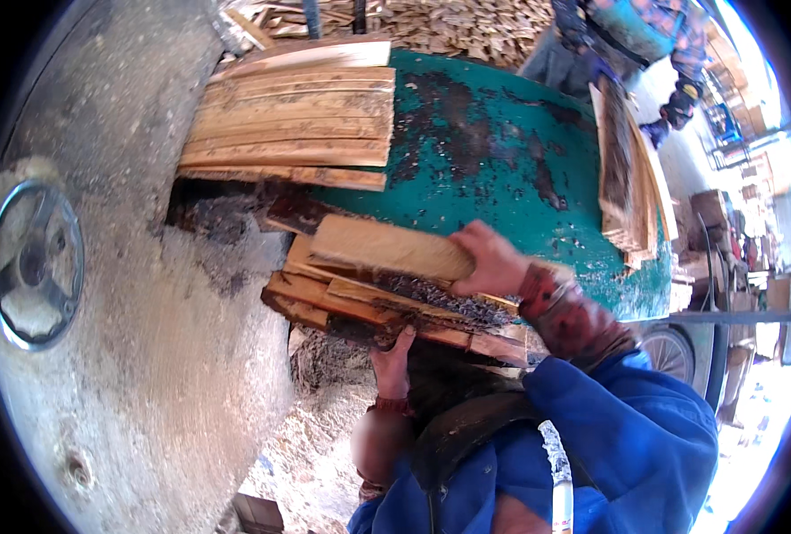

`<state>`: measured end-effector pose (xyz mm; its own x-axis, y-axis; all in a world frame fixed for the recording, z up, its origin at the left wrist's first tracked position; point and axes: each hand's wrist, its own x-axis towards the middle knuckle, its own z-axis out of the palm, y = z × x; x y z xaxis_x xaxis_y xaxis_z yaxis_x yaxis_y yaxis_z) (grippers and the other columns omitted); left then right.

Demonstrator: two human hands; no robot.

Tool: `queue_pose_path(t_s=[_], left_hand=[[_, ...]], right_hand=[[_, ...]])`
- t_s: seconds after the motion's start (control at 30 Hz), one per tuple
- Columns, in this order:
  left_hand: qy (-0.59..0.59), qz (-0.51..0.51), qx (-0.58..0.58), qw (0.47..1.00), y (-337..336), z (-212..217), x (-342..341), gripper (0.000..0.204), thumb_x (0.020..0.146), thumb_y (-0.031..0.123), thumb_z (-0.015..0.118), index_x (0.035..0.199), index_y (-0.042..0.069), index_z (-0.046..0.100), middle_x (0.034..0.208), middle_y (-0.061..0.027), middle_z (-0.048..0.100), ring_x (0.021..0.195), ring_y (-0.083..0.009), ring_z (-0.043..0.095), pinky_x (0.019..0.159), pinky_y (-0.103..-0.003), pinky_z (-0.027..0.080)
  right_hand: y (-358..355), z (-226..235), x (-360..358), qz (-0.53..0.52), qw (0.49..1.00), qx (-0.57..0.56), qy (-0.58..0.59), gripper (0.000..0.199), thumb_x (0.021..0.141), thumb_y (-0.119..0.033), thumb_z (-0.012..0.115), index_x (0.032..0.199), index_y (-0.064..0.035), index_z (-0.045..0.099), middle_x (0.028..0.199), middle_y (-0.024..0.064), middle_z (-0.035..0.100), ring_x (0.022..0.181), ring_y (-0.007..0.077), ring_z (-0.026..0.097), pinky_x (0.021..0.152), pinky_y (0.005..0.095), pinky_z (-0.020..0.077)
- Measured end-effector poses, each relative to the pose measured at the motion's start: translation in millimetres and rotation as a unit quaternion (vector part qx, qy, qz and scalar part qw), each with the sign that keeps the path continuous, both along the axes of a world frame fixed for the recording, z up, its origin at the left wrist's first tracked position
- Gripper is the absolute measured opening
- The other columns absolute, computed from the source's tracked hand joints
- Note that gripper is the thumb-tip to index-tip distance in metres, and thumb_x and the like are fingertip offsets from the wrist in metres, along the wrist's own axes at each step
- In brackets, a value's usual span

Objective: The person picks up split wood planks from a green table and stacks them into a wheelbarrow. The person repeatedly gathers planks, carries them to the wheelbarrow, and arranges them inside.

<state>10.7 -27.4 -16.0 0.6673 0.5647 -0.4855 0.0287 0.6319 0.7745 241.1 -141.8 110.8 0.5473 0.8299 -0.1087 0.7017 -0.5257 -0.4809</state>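
Observation:
My right hand grips the near end of a pale wooden slat lying on top of a bundle of rough wood pieces. From underneath, my left hand props up that bundle with its fingers against the lowest board. The bundle hangs at the edge of a worn green table. A neat stack of thin slats lies on the table's far left part.
A second stack of slats stands on edge at the table's right, with another person behind it. A large grey machine housing with a round wheel fills the left. Sawdust covers the floor below.

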Motion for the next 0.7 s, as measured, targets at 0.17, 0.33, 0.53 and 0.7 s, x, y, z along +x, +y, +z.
queue_pose_path(t_s=[0.17, 0.33, 0.53, 0.7], left_hand=[[0.024, 0.016, -0.050, 0.998, -3, 13, 6, 0.066, 0.083, 0.006, 0.078, 0.138, -0.004, 0.044, 0.133, -0.0115, 0.054, 0.117, -0.0201, 0.052, 0.105, -0.036, 0.041], [0.024, 0.003, -0.018, 1.000, 0, 12, 5, 0.066, 0.083, 0.006, 0.078, 0.139, -0.002, 0.044, 0.135, -0.0106, 0.053, 0.118, -0.0207, 0.052, 0.106, -0.036, 0.041], [0.037, 0.002, -0.021, 0.999, 2, 23, 7, 0.054, 0.083, 0.005, 0.077, 0.131, 0.000, 0.054, 0.127, -0.0079, 0.059, 0.113, -0.0187, 0.056, 0.103, -0.035, 0.044], [0.001, 0.033, 0.005, 0.999, 2, 27, 6, 0.046, 0.081, 0.005, 0.079, 0.123, -0.001, 0.061, 0.118, -0.0063, 0.065, 0.103, -0.0153, 0.061, 0.095, -0.031, 0.049]], right_hand=[[6, -21, -74, -0.054, 0.996, 0.046, -0.048, 0.071, 0.071, -0.037, 0.082, 0.128, -0.0029, 0.055, 0.129, 0.0206, 0.047, 0.119, 0.0406, 0.049, 0.100, 0.0513, 0.0421], [-9, 2, -78, -0.028, 0.993, 0.112, -0.013, 0.056, 0.078, -0.023, 0.077, 0.126, -0.0037, 0.056, 0.129, 0.0199, 0.048, 0.120, 0.0413, 0.049, 0.100, 0.0500, 0.0428], [-6, 2, -76, -0.032, 0.994, 0.105, -0.014, 0.055, 0.077, -0.019, 0.076, 0.126, -0.0021, 0.057, 0.129, 0.0201, 0.049, 0.122, 0.0405, 0.049, 0.102, 0.0472, 0.0432], [16, 2, -78, -0.006, 0.994, 0.107, 0.003, 0.055, 0.077, -0.016, 0.076, 0.126, -0.0001, 0.057, 0.128, 0.0195, 0.051, 0.123, 0.0392, 0.049, 0.102, 0.0456, 0.0433]])
